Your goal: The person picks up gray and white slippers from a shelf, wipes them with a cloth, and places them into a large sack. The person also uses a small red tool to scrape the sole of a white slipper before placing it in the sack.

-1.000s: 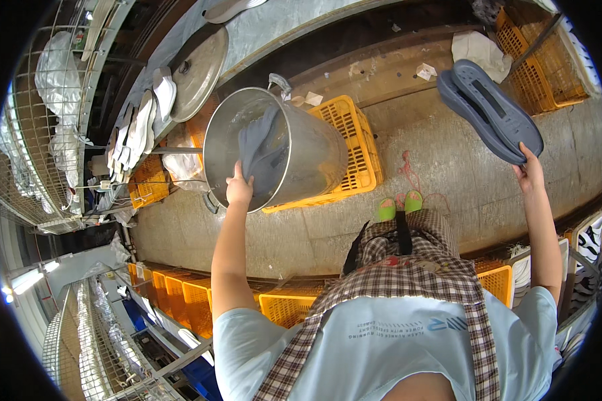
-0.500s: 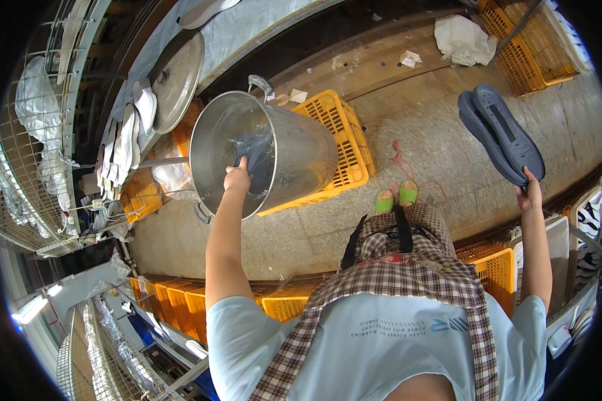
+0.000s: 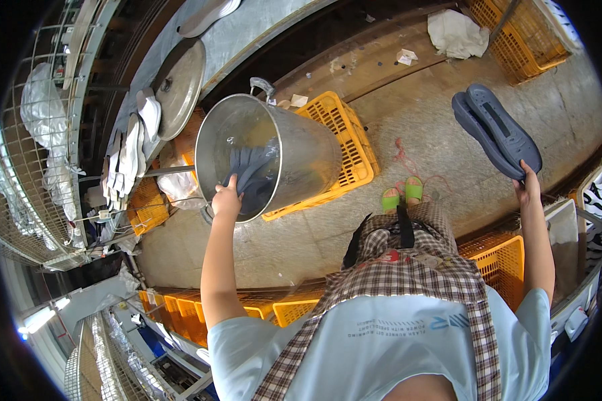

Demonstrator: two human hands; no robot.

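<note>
A large metal pot (image 3: 308, 144) sits tilted toward my left on a yellow crate, with liquid inside. My left hand (image 3: 227, 199) is at its near rim, fingers closed on the near end of dark blue-grey shoe soles (image 3: 251, 164). These lie side by side, reaching into the pot; their far ends are partly hidden by the liquid. Out to the right, my right hand (image 3: 529, 186) grips the near end of a pair of dark blue shoe soles (image 3: 502, 134), thumb on one face. That pair is held together above the floor.
Under the pot is the yellow crate (image 3: 362, 144). A round metal lid (image 3: 182, 90) leans at the left beside several pale insoles (image 3: 132, 150). Wire racks (image 3: 30, 200) line the left side. More yellow crates (image 3: 502, 267) stand close to my body. White cloth (image 3: 458, 33) lies at the far right.
My left hand has drawn back slightly toward the pot's near rim, and more of the soles in it shows. The right-hand pair has shifted slightly left. The view has shifted a little.
</note>
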